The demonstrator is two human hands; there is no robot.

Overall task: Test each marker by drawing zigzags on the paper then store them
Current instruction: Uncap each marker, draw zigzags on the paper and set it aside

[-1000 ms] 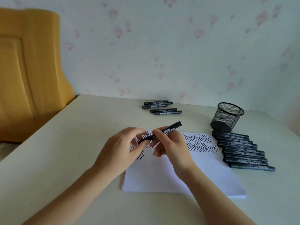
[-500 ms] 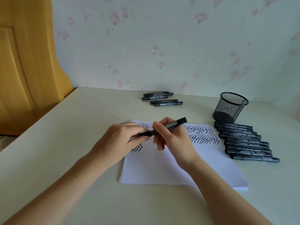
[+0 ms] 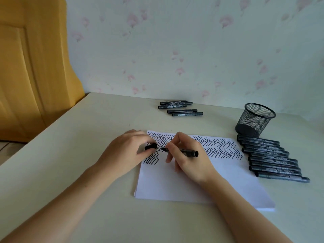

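Marker [image 3: 182,152]: pinched in your right hand [image 3: 189,160], tip bared over the paper [image 3: 184,183] for zigzags. Cap [image 3: 151,146]: pinched in your left hand [image 3: 126,153], kept ready for recapping. Mesh cup [image 3: 254,120]: on the bench [image 3: 70,155], awaiting tested markers.

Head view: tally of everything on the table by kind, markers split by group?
uncapped marker: 1
cap: 1
far markers: 4
right row of markers: about 8, tightly packed
mesh cup: 1
paper stack: 1
Total: about 16
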